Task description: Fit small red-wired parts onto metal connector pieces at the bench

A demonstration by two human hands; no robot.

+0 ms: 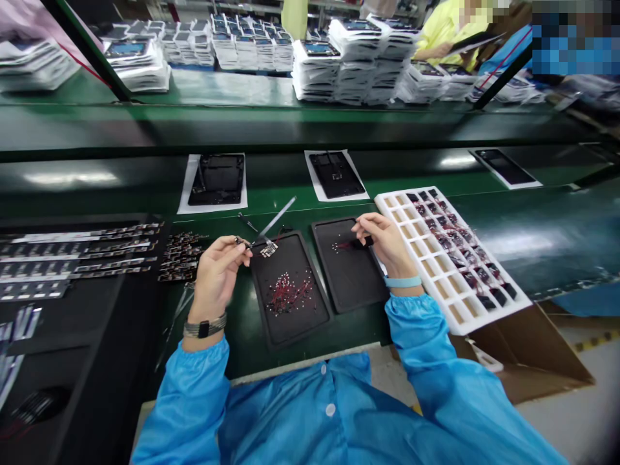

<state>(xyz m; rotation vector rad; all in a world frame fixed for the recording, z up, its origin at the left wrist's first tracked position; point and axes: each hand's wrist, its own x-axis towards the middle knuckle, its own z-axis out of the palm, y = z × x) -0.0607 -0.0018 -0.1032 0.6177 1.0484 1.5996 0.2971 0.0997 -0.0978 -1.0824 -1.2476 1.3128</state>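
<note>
My left hand (217,271) is closed in a pinch on a small circuit board with a pale ribbon cable (278,217) angling up from it. Another part of the board (268,248) shows over the top of the left black tray (295,332). In that tray lies a pile of small parts with red wires (289,292). Above the right black tray (346,287), my right hand (385,242) has its fingers closed on a small black component (361,243) whose red wires end in white tips. Its exact kind is not clear.
A white foam tray (458,316) with black wired components stands at the right. Tablet housings (220,179) lie on white sheets along the green bench. Bundled flex boards (181,255) sit at the left. Stacked tablets (317,71) and a person in yellow (455,29) are beyond.
</note>
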